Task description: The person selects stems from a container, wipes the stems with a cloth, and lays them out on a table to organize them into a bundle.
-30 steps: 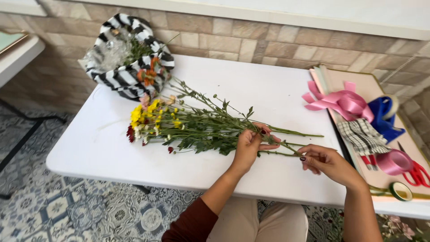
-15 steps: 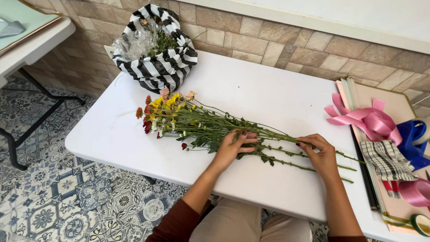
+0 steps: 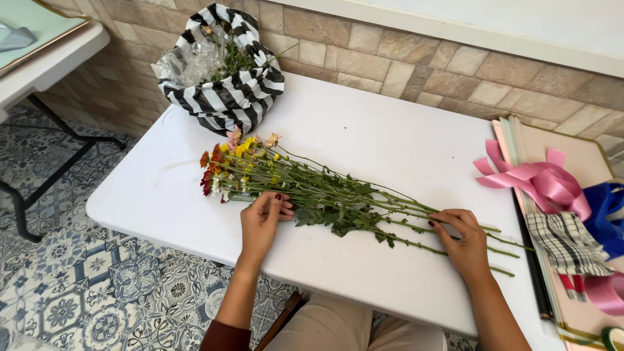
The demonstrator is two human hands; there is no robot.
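while one bunch of flowers (image 3: 312, 192) lies flat, two hands rest on it.

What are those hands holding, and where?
Both rest on the flower bunch: left hand mid-stems near blooms, right hand near cut ends. A closed grip cannot be told.

blk/wht striped bag (image 3: 227, 97), pink ribbon (image 3: 539, 182)

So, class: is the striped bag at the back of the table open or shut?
Open. The black-and-white striped bag gapes at its top, showing clear plastic wrap and green stems inside. It stands on the white table, apart from both hands.
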